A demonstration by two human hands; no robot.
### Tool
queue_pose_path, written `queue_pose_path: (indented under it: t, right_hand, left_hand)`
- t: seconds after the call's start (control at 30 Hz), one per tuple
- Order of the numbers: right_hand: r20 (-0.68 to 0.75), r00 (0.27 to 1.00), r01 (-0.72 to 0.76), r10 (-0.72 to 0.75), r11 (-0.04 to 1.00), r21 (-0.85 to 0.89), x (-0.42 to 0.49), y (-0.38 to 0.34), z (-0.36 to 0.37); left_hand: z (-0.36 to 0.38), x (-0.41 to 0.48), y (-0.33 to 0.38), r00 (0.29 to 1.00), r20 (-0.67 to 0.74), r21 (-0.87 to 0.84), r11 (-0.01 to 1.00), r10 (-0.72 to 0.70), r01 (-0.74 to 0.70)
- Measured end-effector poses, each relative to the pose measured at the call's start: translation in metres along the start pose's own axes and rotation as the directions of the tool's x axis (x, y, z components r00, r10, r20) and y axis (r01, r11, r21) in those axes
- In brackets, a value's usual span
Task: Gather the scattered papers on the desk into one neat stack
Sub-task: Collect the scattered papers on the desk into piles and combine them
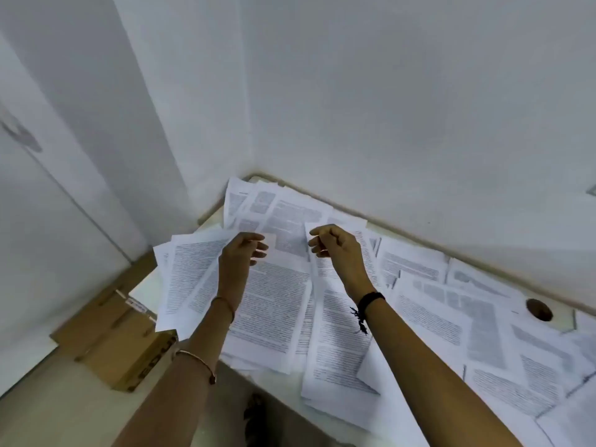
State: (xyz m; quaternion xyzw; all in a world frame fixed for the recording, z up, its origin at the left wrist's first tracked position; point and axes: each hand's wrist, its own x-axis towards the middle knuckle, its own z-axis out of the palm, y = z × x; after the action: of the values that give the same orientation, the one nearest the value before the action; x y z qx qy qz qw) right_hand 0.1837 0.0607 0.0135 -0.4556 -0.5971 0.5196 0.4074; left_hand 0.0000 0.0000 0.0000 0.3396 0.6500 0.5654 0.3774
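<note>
The left hand (240, 256) holds a fanned bunch of sheets (187, 279) over the left edge of the desk (548, 317); the right hand (335, 248) pinches the top corner of one sheet (338, 333), while the other papers (451, 333) lie scattered below and right of both hands

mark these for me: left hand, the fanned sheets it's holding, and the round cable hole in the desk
Left hand (240, 253), head view: back of the hand.
Fanned white printed paper sheets (187, 279), head view: text area of the front sheet.
Round dark cable hole in the pale desk (539, 310), head view: centre of the opening.
</note>
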Motion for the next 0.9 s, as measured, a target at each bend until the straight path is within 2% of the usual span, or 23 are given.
queue_pose_path:
  t: [0.17,0.23,0.3,0.37,0.43,0.5,0.57,0.63,0.77,0.83,0.9]
  right_hand:
    - [-0.002,0.971,-0.239,0.24,0.97,-0.046,0.022,0.065,0.046]
    - [-0.029,0.938,-0.346,0.345,0.929,-0.128,0.031,0.098,0.063]
    - [-0.087,0.892,-0.45,0.443,0.857,-0.252,0.028,0.132,0.073]
    - [-0.223,0.815,-0.58,0.536,0.743,-0.334,0.022,0.165,0.083]
    - [-0.334,0.76,-0.649,0.557,0.65,-0.395,0.011,0.19,0.09]
    - [-0.398,0.729,-0.685,0.557,0.605,-0.407,0.003,0.203,0.098]
    - [-0.442,0.703,-0.708,0.557,0.608,-0.359,0.002,0.208,0.11]
    - [-0.425,0.72,-0.69,0.549,0.635,-0.348,0.005,0.208,0.123]
    - [-0.279,0.798,-0.602,0.534,0.71,-0.365,0.018,0.203,0.149]
    - [-0.32,0.822,-0.57,0.472,0.677,-0.465,0.023,0.199,0.16]
    - [-0.38,0.801,-0.597,0.462,0.663,-0.453,0.029,0.195,0.172]
  left_hand:
    - [-0.043,0.044,-0.055,0.981,-0.013,0.104,0.976,-0.193,0.194]
    - [-0.057,0.066,-0.079,0.967,-0.038,0.176,0.951,-0.253,0.255]
    - [-0.066,0.078,-0.1,0.947,-0.047,0.241,0.916,-0.318,0.32]
    - [-0.075,0.09,-0.125,0.922,-0.033,0.324,0.868,-0.387,0.376]
    - [-0.084,0.1,-0.149,0.9,-0.035,0.414,0.814,-0.434,0.408]
    - [-0.091,0.107,-0.169,0.895,-0.074,0.514,0.752,-0.439,0.412]
    - [-0.096,0.112,-0.181,0.903,-0.133,0.64,0.66,-0.408,0.393]
    - [-0.098,0.112,-0.185,0.916,-0.179,0.725,0.581,-0.359,0.37]
    - [-0.101,0.116,-0.19,0.916,-0.133,0.702,0.616,-0.378,0.357]
    - [-0.104,0.117,-0.194,0.913,-0.099,0.66,0.661,-0.395,0.357]
    - [-0.106,0.119,-0.198,0.93,-0.082,0.615,0.717,-0.358,0.329]
